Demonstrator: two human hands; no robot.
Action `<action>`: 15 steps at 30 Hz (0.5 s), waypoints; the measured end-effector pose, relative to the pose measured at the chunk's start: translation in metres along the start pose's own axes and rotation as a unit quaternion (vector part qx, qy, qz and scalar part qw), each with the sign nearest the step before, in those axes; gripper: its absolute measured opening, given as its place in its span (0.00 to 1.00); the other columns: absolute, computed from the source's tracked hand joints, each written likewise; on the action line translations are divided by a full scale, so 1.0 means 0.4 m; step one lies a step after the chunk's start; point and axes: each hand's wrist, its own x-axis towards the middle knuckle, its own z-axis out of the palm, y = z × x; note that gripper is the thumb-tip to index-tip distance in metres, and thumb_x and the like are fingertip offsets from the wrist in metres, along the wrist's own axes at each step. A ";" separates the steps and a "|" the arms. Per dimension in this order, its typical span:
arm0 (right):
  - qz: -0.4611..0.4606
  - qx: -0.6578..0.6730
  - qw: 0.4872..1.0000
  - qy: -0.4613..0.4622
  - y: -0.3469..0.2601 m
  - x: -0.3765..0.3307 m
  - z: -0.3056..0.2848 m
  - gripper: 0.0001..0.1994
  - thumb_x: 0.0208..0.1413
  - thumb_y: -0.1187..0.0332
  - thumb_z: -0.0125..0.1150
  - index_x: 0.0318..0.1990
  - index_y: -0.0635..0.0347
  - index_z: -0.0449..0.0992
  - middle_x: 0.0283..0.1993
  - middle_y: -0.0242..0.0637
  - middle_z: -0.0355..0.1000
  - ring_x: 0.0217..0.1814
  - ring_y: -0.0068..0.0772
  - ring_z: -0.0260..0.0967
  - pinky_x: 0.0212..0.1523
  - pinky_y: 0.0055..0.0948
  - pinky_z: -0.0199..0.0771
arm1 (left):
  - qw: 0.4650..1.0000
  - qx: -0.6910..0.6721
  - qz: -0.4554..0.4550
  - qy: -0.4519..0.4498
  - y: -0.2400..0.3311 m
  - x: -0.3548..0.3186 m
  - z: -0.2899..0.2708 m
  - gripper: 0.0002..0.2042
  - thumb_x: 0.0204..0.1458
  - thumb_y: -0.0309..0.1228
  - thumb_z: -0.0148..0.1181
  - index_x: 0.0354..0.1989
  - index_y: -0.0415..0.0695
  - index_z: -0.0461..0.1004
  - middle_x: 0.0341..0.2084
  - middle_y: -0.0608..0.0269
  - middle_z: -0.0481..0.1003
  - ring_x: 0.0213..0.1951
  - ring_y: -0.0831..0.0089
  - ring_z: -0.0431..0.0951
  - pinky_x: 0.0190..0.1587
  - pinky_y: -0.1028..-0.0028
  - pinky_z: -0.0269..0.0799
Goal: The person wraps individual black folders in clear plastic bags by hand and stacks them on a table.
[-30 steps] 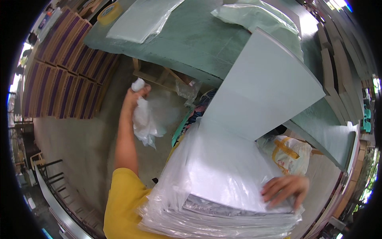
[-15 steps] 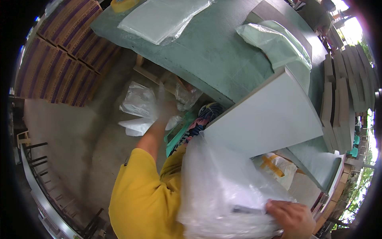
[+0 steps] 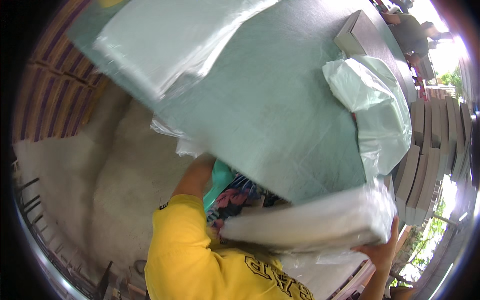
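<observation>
My right hand (image 3: pixel 382 245) grips the right end of a long white slab in clear plastic (image 3: pixel 310 217). The slab is tilted nearly edge-on across my lap and blurred by motion. Loose plastic (image 3: pixel 345 256) hangs below its right end. My left forearm (image 3: pixel 192 180), in a yellow sleeve, reaches to the near edge of the green table (image 3: pixel 280 125). The hand there is blurred and mostly hidden, so its fingers cannot be made out. Clear plastic (image 3: pixel 187 145) shows beside it under the table edge.
A flat plastic-covered white stack (image 3: pixel 175 40) lies on the table's far left. Crumpled translucent plastic (image 3: pixel 375 100) lies at the right, beside a grey slab (image 3: pixel 365 35). Stacked grey slabs (image 3: pixel 430 155) stand beyond the right edge, cartons (image 3: pixel 50 100) at the left. Another person (image 3: pixel 410 35) is at the far right.
The plastic-covered slab is now raised edge-on by my right hand; the bare white board face is no longer seen. My left arm stays low by the table edge. The view has shifted closer to the table.
</observation>
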 end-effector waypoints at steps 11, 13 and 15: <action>-0.049 -0.076 0.995 -0.047 -0.072 0.075 -0.024 0.31 0.16 0.67 0.69 0.35 0.62 0.61 0.33 0.45 0.61 0.37 0.49 0.58 0.40 0.38 0.55 | 0.997 0.038 0.021 -0.061 -0.062 0.128 0.137 0.14 0.41 0.35 0.53 0.36 0.43 0.71 0.38 0.51 0.70 0.42 0.58 0.71 0.41 0.65 0.68; -0.037 -0.075 0.994 -0.069 -0.070 0.070 -0.035 0.33 0.15 0.66 0.70 0.36 0.62 0.61 0.34 0.44 0.61 0.38 0.49 0.58 0.41 0.38 0.54 | 0.996 0.042 0.034 -0.065 -0.061 0.143 0.127 0.14 0.41 0.35 0.53 0.35 0.43 0.71 0.37 0.51 0.70 0.41 0.58 0.71 0.41 0.65 0.68; -0.034 -0.076 0.994 -0.068 -0.074 0.068 -0.037 0.34 0.13 0.65 0.71 0.37 0.62 0.61 0.34 0.44 0.61 0.39 0.48 0.58 0.41 0.37 0.54 | 0.997 0.039 0.043 -0.055 -0.071 0.132 0.111 0.13 0.40 0.35 0.53 0.34 0.42 0.71 0.36 0.50 0.71 0.41 0.59 0.72 0.40 0.65 0.68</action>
